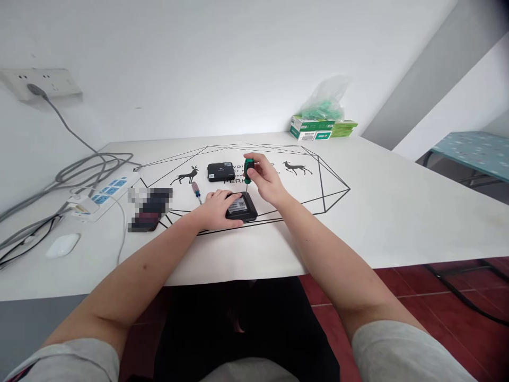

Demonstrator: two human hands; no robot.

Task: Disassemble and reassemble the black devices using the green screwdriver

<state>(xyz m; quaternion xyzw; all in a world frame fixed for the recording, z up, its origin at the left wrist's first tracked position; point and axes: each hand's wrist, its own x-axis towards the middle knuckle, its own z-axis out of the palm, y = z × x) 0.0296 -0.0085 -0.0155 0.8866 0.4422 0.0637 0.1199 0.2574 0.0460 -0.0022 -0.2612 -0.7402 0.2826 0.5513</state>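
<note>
A flat black box-shaped device (249, 213) with a white printed label lies on the table. My left hand (218, 209) is closed over its left side, thumb along the near edge and fingers along the far one. In my right hand (265, 178) is a screwdriver (249, 170) with a green and black handle, held upright. Its thin shaft points down to the device's far edge; whether the tip sits in a screw is too small to tell. Behind them rests a second black box (221, 171) with small stickers. A second screwdriver (196, 189) with a reddish, clear handle lies left of it.
On the left are a white power strip (115, 191), tangled grey cables (85, 159), a white rounded case (62, 245) and a blurred-out dark object (153, 209). Green and white boxes (312, 126) with a plastic bag (326, 101) stand at the back right against the wall.
</note>
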